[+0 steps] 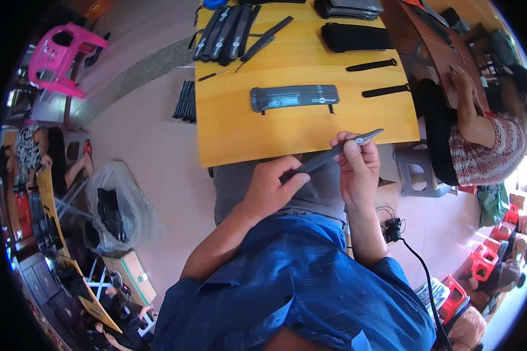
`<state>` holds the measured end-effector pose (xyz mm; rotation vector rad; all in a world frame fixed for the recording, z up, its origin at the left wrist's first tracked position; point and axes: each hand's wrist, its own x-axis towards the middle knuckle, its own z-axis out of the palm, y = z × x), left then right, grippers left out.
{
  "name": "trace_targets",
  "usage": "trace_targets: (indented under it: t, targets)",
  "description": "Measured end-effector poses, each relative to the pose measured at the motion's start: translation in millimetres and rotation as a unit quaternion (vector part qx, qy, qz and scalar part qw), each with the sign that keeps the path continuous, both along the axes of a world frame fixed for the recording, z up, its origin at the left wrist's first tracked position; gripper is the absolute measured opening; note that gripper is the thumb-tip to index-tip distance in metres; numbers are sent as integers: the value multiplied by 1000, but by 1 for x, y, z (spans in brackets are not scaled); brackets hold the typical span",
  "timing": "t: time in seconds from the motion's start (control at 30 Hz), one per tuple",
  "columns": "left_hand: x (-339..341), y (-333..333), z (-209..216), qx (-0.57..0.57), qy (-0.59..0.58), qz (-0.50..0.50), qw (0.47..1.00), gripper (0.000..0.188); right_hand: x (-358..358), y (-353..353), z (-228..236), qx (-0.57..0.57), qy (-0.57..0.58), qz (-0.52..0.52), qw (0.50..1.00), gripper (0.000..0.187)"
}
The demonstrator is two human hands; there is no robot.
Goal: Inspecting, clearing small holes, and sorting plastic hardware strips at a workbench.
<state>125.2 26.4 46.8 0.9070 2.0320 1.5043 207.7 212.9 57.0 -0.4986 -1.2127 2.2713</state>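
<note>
Dark slim strip (331,153) held at both ends, just off the desk (240,137) edge.
Left hand (270,186) and right hand (357,169) are pinched shut on it; careful alignment is probably needed next.

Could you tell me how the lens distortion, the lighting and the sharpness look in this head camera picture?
In the head view, the fisheye bends the yellow table edges toward a black rim; daylight is soft, with an overexposed patch at the right edge; the left hand, the right hand and the dark slim strip they hold are fairly sharp, while the pink chair near the rim looks softer and squeezed.
</note>
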Motion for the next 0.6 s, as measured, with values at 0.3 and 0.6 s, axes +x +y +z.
trace_targets:
  t: [0.3, 0.6]
  targets:
    - [-42, -28, -8, 102, -236, 106, 961, 22, -19, 23, -28, 0, -100, 19, 995, 15]
    - [-70, -21, -20, 35, -227, 200, 952, 14, -38, 48, -31, 135, -169, -11, 976, 14]
